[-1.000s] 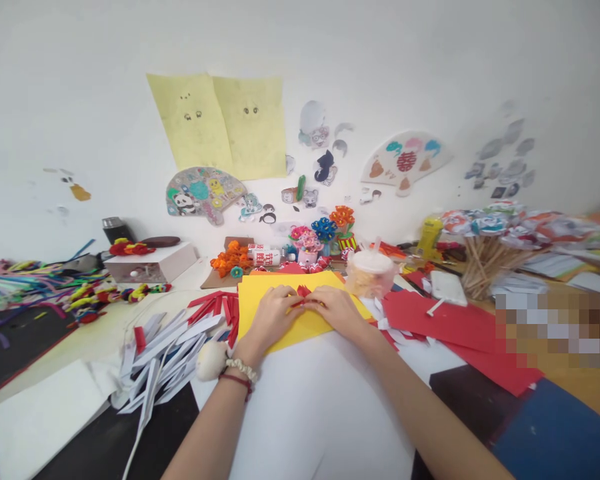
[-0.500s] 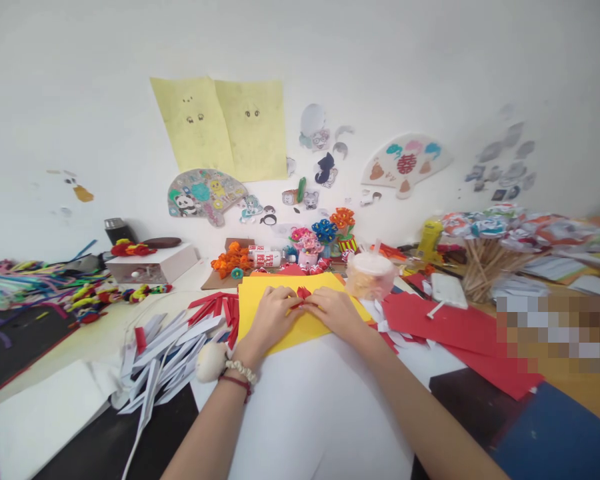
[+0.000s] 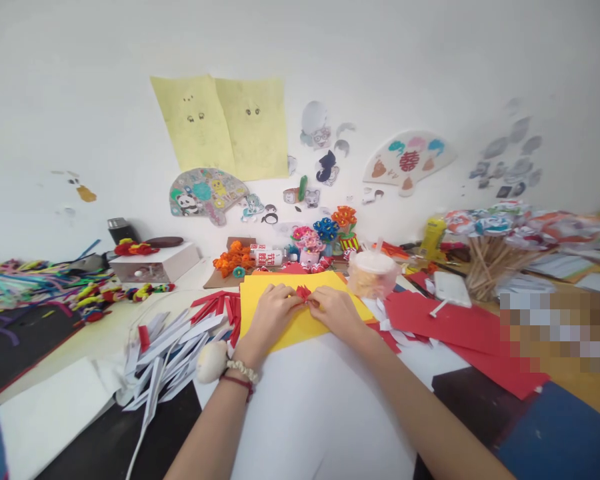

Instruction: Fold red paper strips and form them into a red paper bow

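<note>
Between my two hands is a small red folded paper piece (image 3: 303,293) with pointed tips sticking up. My left hand (image 3: 277,308) pinches it from the left, fingers bent and closed. From the right, my right hand (image 3: 330,305) pinches its near edge, the fingers likewise closed. My fingertips hide the lower part of the piece. Both hands rest over a stack of yellow paper (image 3: 260,333). In front of that, toward me, lies a large white sheet (image 3: 320,407) under my forearms. A cream scrunchie (image 3: 243,371) and a dark red band circle my left wrist.
White paper strips (image 3: 173,353) and red strips (image 3: 220,307) lie to the left with a white cable. Right of the yellow stack are a lidded plastic cup (image 3: 374,273), red sheets (image 3: 450,323) and a white power bank (image 3: 453,289). Flower crafts (image 3: 307,241) stand by the wall.
My fingers have shifted slightly around the red paper piece, and more of its spread tips shows between them. The whole view has moved a little; the other things stay in place.
</note>
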A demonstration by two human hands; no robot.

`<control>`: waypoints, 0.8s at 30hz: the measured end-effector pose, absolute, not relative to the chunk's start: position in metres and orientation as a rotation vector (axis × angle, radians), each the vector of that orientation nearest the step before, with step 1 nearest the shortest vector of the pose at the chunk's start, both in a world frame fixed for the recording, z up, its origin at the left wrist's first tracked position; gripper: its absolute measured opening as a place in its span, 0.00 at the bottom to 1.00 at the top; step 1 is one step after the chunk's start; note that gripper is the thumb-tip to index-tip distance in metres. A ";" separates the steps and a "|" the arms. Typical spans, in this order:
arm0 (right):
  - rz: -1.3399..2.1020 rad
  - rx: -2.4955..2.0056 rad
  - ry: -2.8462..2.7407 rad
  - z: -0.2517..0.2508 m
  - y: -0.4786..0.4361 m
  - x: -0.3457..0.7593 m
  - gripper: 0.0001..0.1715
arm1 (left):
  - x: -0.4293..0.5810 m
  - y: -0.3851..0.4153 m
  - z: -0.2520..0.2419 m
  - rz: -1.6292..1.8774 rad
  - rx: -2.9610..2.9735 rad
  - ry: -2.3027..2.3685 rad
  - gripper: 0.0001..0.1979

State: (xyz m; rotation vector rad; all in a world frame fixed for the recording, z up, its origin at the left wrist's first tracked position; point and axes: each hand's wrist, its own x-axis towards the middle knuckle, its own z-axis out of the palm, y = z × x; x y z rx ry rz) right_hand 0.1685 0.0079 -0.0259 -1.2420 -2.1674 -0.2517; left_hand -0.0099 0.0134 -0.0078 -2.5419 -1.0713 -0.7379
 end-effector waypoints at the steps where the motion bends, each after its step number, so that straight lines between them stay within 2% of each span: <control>1: -0.235 -1.244 -2.164 -0.026 0.008 0.169 0.07 | -0.010 0.013 -0.007 -0.725 -2.546 -1.062 0.09; 7: -0.134 -1.230 -2.182 -0.026 0.008 0.172 0.07 | -0.007 0.012 -0.008 -0.678 -2.552 -1.051 0.12; 24: -0.032 -1.239 -2.237 -0.025 0.007 0.172 0.07 | -0.009 0.010 -0.002 -0.557 -2.651 -1.033 0.10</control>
